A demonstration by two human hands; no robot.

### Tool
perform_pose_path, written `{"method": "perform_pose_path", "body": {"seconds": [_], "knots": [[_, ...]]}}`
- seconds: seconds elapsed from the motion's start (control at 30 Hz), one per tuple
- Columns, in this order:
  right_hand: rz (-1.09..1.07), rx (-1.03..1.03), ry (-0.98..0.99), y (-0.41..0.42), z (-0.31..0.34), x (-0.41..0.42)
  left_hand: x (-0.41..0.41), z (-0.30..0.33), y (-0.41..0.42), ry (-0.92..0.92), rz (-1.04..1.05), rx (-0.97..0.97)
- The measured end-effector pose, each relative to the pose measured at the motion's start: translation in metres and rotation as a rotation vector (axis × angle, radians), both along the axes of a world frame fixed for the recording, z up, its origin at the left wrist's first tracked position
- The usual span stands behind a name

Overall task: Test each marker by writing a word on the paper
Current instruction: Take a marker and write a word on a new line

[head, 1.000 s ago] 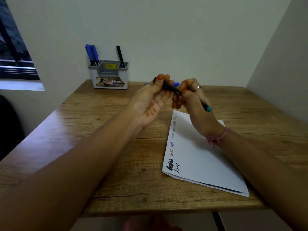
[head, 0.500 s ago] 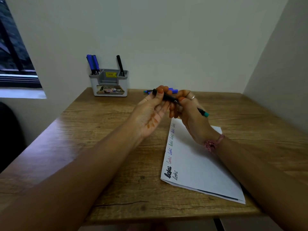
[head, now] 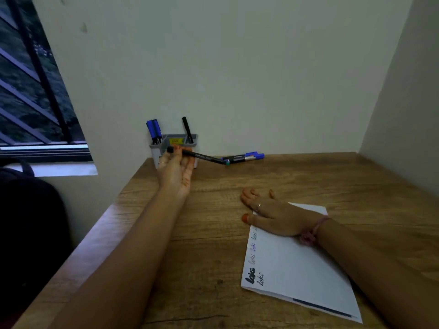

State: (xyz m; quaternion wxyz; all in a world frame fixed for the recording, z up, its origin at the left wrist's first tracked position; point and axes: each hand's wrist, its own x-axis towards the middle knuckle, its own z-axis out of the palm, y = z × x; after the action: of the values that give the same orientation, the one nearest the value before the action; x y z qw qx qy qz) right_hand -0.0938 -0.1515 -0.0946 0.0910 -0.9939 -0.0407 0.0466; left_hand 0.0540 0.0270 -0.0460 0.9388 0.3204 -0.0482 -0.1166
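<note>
The left hand [head: 175, 170] grips a black marker [head: 202, 157] before the grey pen holder [head: 158, 144], hiding its front; the right hand [head: 270, 213] lies flat and empty-palmed on the paper [head: 297, 269], near blue markers [head: 247, 157].

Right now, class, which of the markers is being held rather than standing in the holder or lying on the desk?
The black marker with the teal end, gripped by the left hand in front of the grey holder.
</note>
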Motion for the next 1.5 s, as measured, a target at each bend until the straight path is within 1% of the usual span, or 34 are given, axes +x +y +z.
{"method": "perform_pose_path", "body": {"seconds": [0.17, 0.27, 0.37, 0.43, 0.57, 0.63, 0.73, 0.87, 0.97, 1.07, 1.13, 1.23, 1.3, 1.37, 1.43, 1.5], "knots": [[0.013, -0.060, 0.028, 0.001, 0.000, 0.001, 0.045, 0.029, 0.000, -0.057, 0.251, 0.054], [0.018, -0.064, 0.056, 0.001, 0.002, 0.002, 0.072, 0.050, -0.005, -0.137, 0.338, 0.071], [0.027, -0.054, 0.080, 0.001, 0.005, 0.000, 0.098, 0.063, -0.013, -0.213, 0.424, 0.155], [0.029, -0.051, 0.092, 0.001, 0.006, 0.001, 0.114, 0.066, -0.020, -0.276, 0.473, 0.250], [0.030, -0.046, 0.110, -0.001, 0.005, 0.002, 0.137, 0.058, -0.036, -0.402, 0.554, 0.580], [0.030, -0.043, 0.111, -0.002, 0.004, 0.003, 0.146, 0.050, -0.043, -0.420, 0.534, 0.712], [0.028, -0.039, 0.121, -0.002, 0.005, 0.003, 0.158, 0.037, -0.051, -0.416, 0.492, 0.828], [0.035, -0.023, 0.129, -0.002, 0.006, 0.003, 0.171, 0.025, -0.055, -0.385, 0.468, 0.880], [0.033, -0.026, 0.140, -0.002, 0.006, 0.004, 0.176, 0.020, -0.054, -0.401, 0.473, 0.950], [0.029, -0.019, 0.149, -0.002, 0.006, 0.004, 0.176, 0.018, -0.052, -0.424, 0.526, 0.993], [0.027, -0.021, 0.155, -0.002, 0.006, 0.004, 0.169, 0.019, -0.053, -0.490, 0.627, 1.007], [0.030, -0.021, 0.153, -0.001, 0.007, 0.005, 0.148, 0.016, -0.060, -0.712, 0.716, 0.993], [0.026, -0.016, 0.151, -0.001, 0.007, 0.004, 0.131, 0.010, -0.070, -0.870, 0.687, 1.024], [0.024, -0.007, 0.147, -0.001, 0.007, 0.004, 0.115, 0.003, -0.083, -1.008, 0.595, 1.105], [0.029, -0.007, 0.146, -0.001, 0.008, 0.004, 0.102, -0.008, -0.097, -1.101, 0.462, 1.215], [0.035, -0.010, 0.144, -0.001, 0.008, 0.004, 0.096, -0.022, -0.113, -1.149, 0.303, 1.343]]}}
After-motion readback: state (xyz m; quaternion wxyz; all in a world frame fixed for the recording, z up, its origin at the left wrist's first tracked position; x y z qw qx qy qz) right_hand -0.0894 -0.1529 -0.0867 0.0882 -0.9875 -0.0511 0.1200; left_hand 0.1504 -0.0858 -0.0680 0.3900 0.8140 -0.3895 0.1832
